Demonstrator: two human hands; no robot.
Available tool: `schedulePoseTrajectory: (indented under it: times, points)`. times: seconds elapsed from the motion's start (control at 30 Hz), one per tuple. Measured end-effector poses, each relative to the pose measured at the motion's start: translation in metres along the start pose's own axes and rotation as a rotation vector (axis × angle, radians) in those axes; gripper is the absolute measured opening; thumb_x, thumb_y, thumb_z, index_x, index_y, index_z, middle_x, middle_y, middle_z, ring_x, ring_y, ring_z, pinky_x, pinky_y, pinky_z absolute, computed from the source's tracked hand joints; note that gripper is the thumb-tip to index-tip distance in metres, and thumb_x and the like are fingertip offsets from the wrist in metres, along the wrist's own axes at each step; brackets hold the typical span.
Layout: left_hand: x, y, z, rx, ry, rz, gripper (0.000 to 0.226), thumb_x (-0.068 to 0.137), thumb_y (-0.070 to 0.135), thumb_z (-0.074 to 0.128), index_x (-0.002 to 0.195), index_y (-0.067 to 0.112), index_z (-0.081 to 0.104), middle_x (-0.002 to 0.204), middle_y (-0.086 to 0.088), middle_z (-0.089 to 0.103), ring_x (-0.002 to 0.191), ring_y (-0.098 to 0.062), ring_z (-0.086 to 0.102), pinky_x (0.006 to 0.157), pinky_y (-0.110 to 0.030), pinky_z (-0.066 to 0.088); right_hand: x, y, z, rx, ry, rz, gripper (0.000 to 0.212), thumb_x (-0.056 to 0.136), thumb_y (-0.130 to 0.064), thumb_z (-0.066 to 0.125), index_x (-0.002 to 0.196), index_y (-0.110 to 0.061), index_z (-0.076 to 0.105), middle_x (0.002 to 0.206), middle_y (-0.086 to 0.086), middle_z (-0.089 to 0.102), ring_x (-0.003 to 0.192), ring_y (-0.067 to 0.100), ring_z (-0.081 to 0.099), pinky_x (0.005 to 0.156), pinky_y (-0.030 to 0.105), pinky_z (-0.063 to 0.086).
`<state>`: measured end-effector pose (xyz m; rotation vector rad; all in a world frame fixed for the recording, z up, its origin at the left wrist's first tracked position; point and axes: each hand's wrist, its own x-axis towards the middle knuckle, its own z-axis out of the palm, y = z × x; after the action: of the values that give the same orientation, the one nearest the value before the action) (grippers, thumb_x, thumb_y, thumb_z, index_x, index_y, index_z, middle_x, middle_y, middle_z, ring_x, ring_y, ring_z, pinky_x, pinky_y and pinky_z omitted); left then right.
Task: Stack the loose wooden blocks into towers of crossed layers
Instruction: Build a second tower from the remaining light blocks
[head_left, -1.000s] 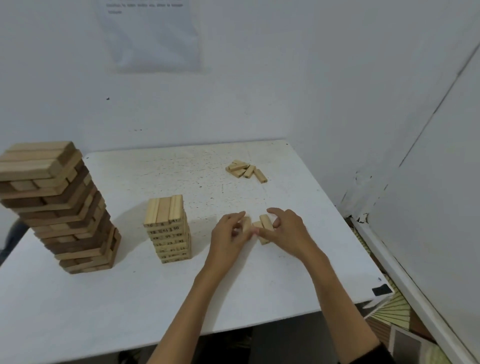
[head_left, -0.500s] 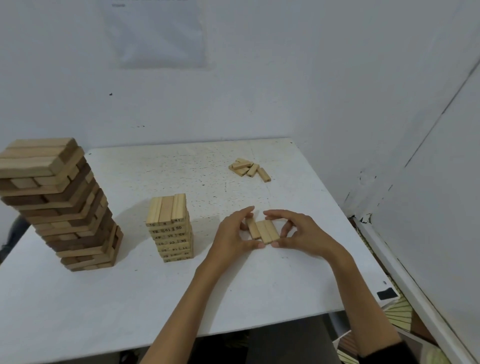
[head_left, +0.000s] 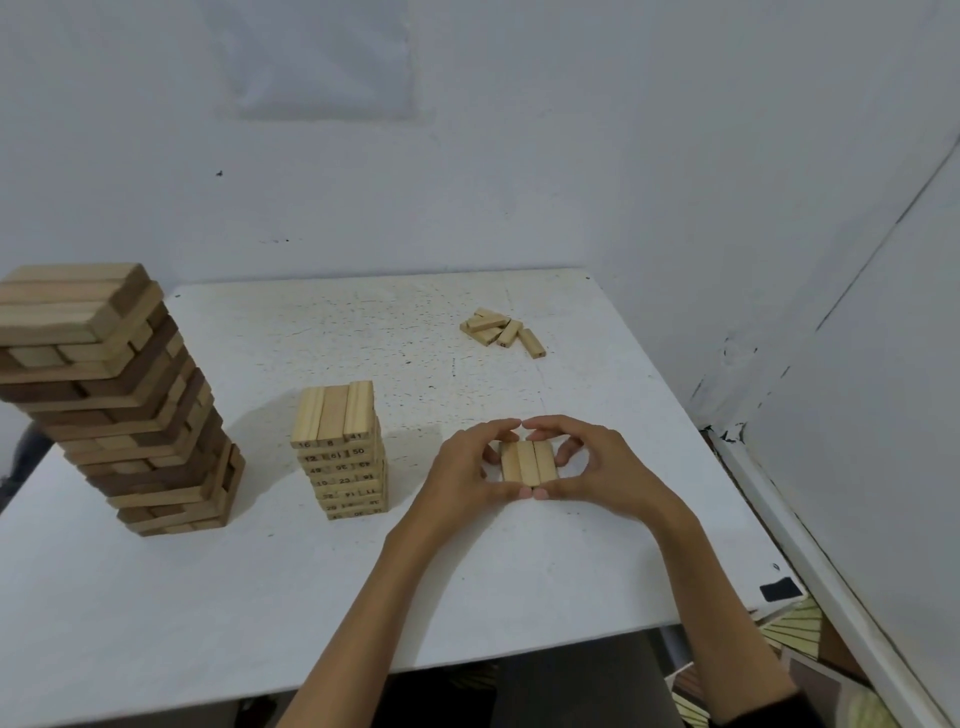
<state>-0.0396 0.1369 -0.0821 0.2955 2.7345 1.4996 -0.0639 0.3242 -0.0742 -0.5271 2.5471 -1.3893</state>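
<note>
Three small wooden blocks (head_left: 529, 462) lie flat and side by side on the white table (head_left: 260, 597), just right of the frame's centre, their long axes running away from the viewer toward the top of the frame. Both hands ring them: the left hand (head_left: 462, 478) presses from the left, the right hand (head_left: 597, 475) from the right, forefingers nearly meeting beyond the blocks' far ends and thumbs nearly meeting at the near ends. The fingers are curled and clasping the trio, squaring it into one layer. Left of centre stands a short numbered tower (head_left: 340, 452), its top blocks running the same way, so this layer likely needs a quarter turn. The left hand is nearer that tower. Loose blocks (head_left: 501, 332) wait at upper right; a tall tower (head_left: 104, 400) stands at far left.
</note>
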Motion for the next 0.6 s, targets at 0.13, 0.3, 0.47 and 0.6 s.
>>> schedulePoseTrajectory:
  times: [0.13, 0.3, 0.47, 0.6]
  points:
    - [0.003, 0.001, -0.003, 0.038, -0.056, 0.016, 0.077, 0.069, 0.015, 0.08, 0.137, 0.024, 0.044, 0.124, 0.003, 0.057, 0.088, 0.001, 0.049, 0.069, -0.008, 0.039, -0.005, -0.007, 0.006, -0.027, 0.046, 0.002, 0.072, 0.056, -0.02, 0.089, 0.114, -0.044, 0.052, 0.106, -0.015, 0.059, 0.076, 0.001, 0.054, 0.073, 0.01, 0.045]
    - [-0.001, 0.008, 0.003, 0.055, -0.007, -0.032, 0.089, 0.067, 0.037, 0.08, 0.142, 0.027, 0.033, 0.131, 0.003, 0.041, 0.103, -0.006, 0.046, 0.08, -0.015, 0.04, -0.01, -0.011, -0.016, 0.009, -0.065, 0.071, 0.083, 0.055, -0.02, 0.09, 0.122, -0.045, 0.047, 0.114, -0.012, 0.054, 0.087, 0.003, 0.059, 0.077, 0.014, 0.049]
    - [-0.01, 0.025, 0.026, 0.257, 0.133, -0.18, 0.114, 0.062, 0.07, 0.067, 0.148, 0.019, 0.012, 0.137, -0.001, 0.03, 0.126, -0.019, 0.032, 0.102, -0.034, 0.034, -0.011, -0.005, -0.042, 0.06, -0.07, 0.111, 0.075, 0.064, -0.014, 0.084, 0.119, -0.047, 0.047, 0.111, -0.006, 0.06, 0.092, 0.007, 0.063, 0.087, 0.025, 0.052]
    - [-0.003, 0.028, 0.029, 0.321, 0.105, -0.217, 0.117, 0.067, 0.06, 0.07, 0.148, 0.016, -0.002, 0.138, -0.002, 0.033, 0.126, -0.021, 0.031, 0.103, -0.035, 0.032, -0.009, 0.0, -0.04, 0.074, -0.082, 0.116, 0.068, 0.07, -0.003, 0.079, 0.12, -0.04, 0.051, 0.108, -0.004, 0.061, 0.093, 0.011, 0.062, 0.087, 0.028, 0.053]
